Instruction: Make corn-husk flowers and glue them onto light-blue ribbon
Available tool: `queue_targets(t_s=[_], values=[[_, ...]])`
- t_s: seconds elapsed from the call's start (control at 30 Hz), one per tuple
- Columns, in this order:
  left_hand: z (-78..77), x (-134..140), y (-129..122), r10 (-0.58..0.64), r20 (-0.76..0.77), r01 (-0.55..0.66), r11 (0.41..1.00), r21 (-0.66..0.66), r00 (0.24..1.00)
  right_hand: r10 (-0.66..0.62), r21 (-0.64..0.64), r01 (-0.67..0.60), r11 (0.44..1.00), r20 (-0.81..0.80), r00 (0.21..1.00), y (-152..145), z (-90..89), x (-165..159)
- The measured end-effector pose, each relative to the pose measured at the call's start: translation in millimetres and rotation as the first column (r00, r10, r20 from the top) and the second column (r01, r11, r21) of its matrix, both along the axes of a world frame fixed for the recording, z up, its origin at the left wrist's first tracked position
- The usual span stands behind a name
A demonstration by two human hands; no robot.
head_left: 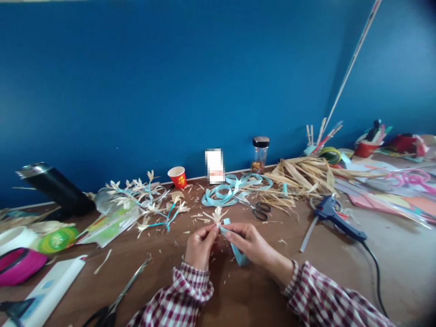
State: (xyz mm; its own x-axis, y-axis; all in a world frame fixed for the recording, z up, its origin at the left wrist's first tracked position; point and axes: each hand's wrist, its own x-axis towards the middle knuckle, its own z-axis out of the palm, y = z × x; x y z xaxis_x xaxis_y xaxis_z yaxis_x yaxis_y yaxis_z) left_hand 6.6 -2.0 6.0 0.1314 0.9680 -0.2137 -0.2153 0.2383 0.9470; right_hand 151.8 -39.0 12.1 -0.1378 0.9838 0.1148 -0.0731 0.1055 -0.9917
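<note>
My left hand (200,245) pinches the base of a small pale flower (217,214) that looks made of dried husk. My right hand (252,243) is closed on a light blue ribbon (239,255) at the flower's base, and the ribbon's free part hangs down in a loop beside the fingers. The fingertips of both hands meet just under the petals and hide the stem. Beyond them lies a coil of the same blue ribbon (218,195). Left of my hands, several finished-looking pale flowers sit on blue-wrapped stems (167,220).
Scissors (262,210) lie behind my right hand, and larger scissors (124,290) near the front left. A blue glue gun (337,218) with its cord is at the right. Dried husks (299,175), a jar (260,156), a red paper cup (177,177) and a black bottle (61,188) stand farther back.
</note>
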Motion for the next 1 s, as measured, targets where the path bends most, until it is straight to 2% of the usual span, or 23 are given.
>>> queue_targets(t_s=[0.13,0.3,0.4,0.6,0.8,1.0], values=[[1.5,-4,4,0.044,-0.094,-0.037,0.996,0.076,0.995,-0.07,0.073,0.064,0.995,0.079,0.994,2,-3.0,-3],[1.6,-4,6,0.059,-0.052,-0.059,0.998,-0.005,0.997,-0.129,-0.08,0.133,0.988,0.058,0.99,4,-2.4,3],[1.2,-4,5,0.04,-0.051,-0.041,0.999,-0.021,0.998,-0.162,-0.124,0.169,0.978,0.063,0.985,4,3.0,9],[-0.1,-6,7,0.049,-0.055,-0.048,0.999,0.014,0.997,-0.193,-0.001,0.197,0.98,0.186,0.963,2,10.3,12],[-6.6,-8,12,0.045,-0.074,-0.041,0.998,0.044,0.996,-0.162,-0.039,0.176,0.984,0.238,0.958,0,8.6,13],[-6.5,-10,13,0.052,-0.056,-0.051,0.999,0.018,0.997,-0.119,0.003,0.125,0.992,0.315,0.942,-1,11.9,15]])
